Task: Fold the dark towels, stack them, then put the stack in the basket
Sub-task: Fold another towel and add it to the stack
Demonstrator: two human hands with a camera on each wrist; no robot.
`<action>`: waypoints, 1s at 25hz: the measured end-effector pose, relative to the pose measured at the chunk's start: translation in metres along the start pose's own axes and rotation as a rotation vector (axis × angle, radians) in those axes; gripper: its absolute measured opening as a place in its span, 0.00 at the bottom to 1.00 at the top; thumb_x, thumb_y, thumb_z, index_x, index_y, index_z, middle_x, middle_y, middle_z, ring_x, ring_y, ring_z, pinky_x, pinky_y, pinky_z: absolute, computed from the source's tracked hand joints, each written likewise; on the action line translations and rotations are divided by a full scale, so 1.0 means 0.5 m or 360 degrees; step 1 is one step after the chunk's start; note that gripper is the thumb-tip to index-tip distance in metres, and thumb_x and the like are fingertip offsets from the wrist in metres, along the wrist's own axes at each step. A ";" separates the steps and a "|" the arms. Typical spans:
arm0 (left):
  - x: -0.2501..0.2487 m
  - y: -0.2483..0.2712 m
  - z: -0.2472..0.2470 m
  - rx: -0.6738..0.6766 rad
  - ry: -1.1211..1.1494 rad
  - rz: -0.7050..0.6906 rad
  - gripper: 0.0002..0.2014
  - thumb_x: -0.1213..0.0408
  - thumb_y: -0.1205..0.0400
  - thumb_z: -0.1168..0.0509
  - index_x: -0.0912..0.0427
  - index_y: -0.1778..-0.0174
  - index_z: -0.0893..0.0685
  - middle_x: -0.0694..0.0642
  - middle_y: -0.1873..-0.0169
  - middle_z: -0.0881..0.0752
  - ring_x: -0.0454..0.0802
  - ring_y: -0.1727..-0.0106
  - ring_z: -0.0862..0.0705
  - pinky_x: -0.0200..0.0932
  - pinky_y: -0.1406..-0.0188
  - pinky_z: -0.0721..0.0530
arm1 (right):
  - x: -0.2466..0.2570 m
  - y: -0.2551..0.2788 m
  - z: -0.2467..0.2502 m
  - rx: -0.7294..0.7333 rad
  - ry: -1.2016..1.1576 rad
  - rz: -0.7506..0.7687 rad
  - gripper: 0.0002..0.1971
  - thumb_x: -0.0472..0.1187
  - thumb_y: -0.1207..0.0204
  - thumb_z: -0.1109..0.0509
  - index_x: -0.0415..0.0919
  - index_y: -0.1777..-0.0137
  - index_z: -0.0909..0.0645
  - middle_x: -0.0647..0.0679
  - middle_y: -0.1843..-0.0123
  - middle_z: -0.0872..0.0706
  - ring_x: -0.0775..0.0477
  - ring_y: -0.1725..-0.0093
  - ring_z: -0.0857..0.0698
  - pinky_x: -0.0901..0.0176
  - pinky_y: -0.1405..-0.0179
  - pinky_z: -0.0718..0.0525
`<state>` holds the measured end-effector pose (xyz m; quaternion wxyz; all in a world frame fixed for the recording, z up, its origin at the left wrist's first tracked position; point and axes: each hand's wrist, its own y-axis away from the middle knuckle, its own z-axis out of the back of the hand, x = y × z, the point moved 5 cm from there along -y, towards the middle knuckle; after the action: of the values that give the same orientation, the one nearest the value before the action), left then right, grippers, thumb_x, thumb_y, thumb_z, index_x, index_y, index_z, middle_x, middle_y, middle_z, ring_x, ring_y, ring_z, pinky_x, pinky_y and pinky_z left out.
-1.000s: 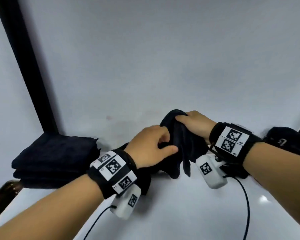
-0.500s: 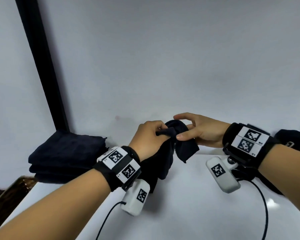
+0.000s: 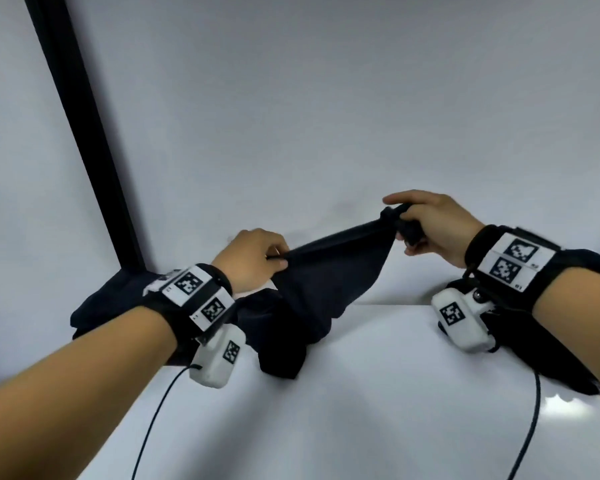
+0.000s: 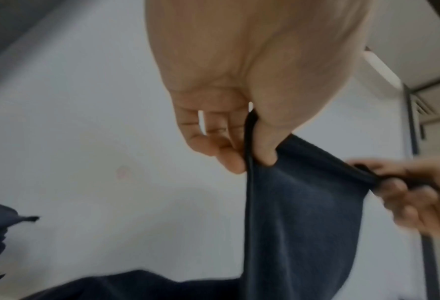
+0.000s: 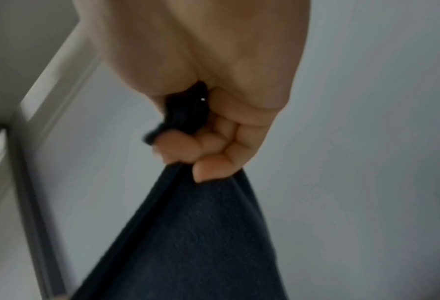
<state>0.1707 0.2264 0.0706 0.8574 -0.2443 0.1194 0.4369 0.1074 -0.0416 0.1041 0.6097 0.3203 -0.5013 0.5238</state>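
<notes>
We hold one dark towel (image 3: 326, 282) stretched in the air between both hands, above a white table (image 3: 361, 410). Our left hand (image 3: 253, 261) pinches the towel's top edge between thumb and curled fingers; the left wrist view shows the hem running down past the thumb. Our right hand (image 3: 430, 226) sits higher and is closed in a fist around a bunched corner, and the right wrist view shows a dark tuft poking out above the curled fingers (image 5: 213, 168). The top edge runs taut and slants up from left to right. The cloth below hangs in loose folds, and its lowest part touches the table near the left wrist.

A stack of folded dark towels (image 3: 108, 303) lies at the table's far left, beside a black upright post (image 3: 84, 133); our left forearm and wristband hide most of it. More dark cloth (image 3: 548, 372) lies under our right forearm, largely covered, so we cannot tell whether it is folded. The basket cannot be made out in any view. Both wrist views are blurred.
</notes>
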 end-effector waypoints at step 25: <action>-0.011 -0.060 0.368 -0.0966 0.0411 0.0045 0.04 0.61 0.20 0.31 0.54 0.60 0.13 0.47 0.74 0.20 0.42 0.75 0.25 0.39 0.69 0.27 | 0.152 0.035 0.061 0.0731 0.0728 0.0060 0.09 0.34 0.37 0.19 0.41 0.58 0.12 0.46 0.66 0.16 0.48 0.68 0.23 0.63 0.73 0.26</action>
<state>0.1902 0.3041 0.2393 0.7172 -0.5403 0.0948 0.4298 0.0783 -0.0413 0.1826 0.6086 0.3142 -0.2259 0.6928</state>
